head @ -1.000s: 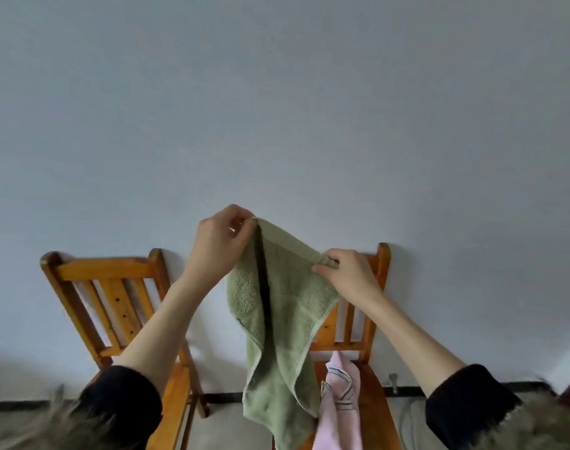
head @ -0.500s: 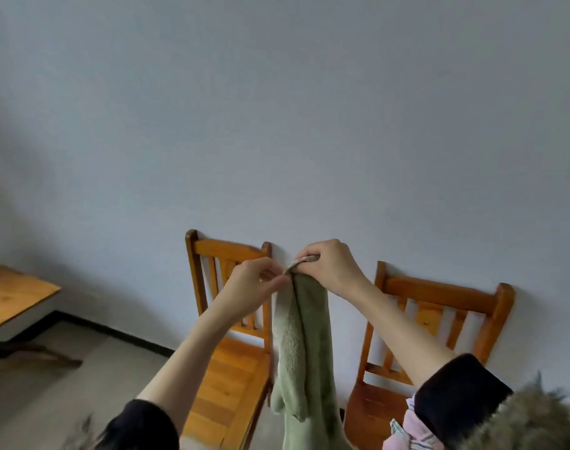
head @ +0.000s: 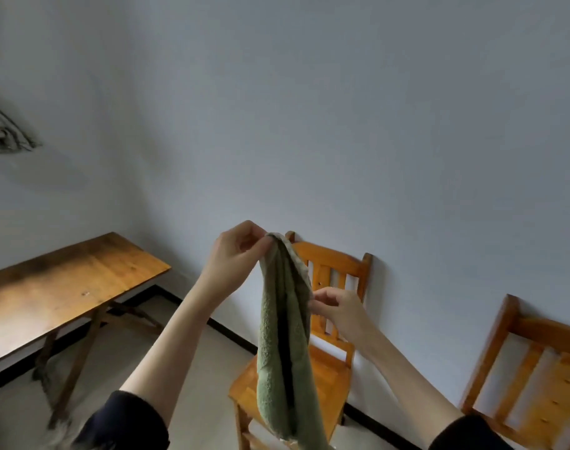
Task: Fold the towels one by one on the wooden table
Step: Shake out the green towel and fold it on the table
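A green towel (head: pixel 283 336) hangs doubled lengthwise in the air in front of a chair. My left hand (head: pixel 236 251) pinches its top corners together and holds it up. Lower on the right, my right hand (head: pixel 337 308) has its fingertips at the towel's right edge, fingers curled; whether it pinches the cloth I cannot tell. The wooden table (head: pixel 62 287) stands bare at the left by the wall, apart from both hands.
A wooden chair (head: pixel 334 271) stands against the wall right behind the towel. A second wooden chair (head: pixel 537 362) is at the right edge. Pale floor lies between the table and the chairs. A dark blurred shape (head: pixel 4 134) shows at the upper left.
The view has swung left and the table has come into sight. My right hand has left the towel's top and dropped to its right edge; my left hand alone holds the top.
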A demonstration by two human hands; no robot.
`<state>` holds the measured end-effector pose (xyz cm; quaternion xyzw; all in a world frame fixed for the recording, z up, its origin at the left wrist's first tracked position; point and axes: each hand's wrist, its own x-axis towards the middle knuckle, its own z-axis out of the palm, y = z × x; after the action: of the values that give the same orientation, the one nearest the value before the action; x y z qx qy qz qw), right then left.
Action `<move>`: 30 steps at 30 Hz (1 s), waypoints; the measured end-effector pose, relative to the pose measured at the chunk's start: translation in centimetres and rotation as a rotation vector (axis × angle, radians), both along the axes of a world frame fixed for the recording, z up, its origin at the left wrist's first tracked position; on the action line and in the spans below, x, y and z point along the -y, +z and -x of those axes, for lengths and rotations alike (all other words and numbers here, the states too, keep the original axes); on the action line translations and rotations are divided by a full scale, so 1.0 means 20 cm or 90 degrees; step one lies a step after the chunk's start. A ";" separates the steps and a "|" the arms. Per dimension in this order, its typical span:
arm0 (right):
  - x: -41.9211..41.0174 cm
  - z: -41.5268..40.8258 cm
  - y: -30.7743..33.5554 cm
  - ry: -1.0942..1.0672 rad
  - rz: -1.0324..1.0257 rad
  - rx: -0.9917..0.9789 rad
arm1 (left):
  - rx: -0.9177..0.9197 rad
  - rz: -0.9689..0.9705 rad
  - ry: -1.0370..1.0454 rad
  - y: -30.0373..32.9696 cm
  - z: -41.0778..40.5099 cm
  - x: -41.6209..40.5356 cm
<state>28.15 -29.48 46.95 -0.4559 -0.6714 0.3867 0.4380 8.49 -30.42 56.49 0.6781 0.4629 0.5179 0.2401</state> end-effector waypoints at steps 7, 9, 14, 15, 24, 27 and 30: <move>-0.14 0.58 0.04 0.036 0.001 -0.040 | -0.087 0.043 0.254 -0.15 0.70 -0.05; -0.17 0.76 0.08 0.090 -0.009 -0.034 | -0.136 0.069 0.291 -0.22 0.87 -0.02; -0.23 1.20 0.13 0.220 -0.019 0.017 | -0.281 0.105 0.208 -0.30 1.13 0.05; -0.25 1.29 0.13 0.242 -0.015 0.014 | -0.299 0.112 0.212 -0.31 1.16 0.06; -0.53 1.86 -0.03 0.422 0.074 -0.018 | -0.236 0.067 0.445 -0.33 1.59 -0.08; -0.65 2.02 -0.08 0.471 0.126 -0.023 | -0.211 0.024 0.507 -0.29 1.75 -0.16; -0.78 2.14 -0.15 0.501 0.144 0.009 | -0.143 -0.017 0.591 -0.24 1.95 -0.21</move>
<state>-14.61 -13.93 43.90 -0.2121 -0.7509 0.5929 0.1990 -30.44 -26.23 51.61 0.4548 0.7332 0.4997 -0.0770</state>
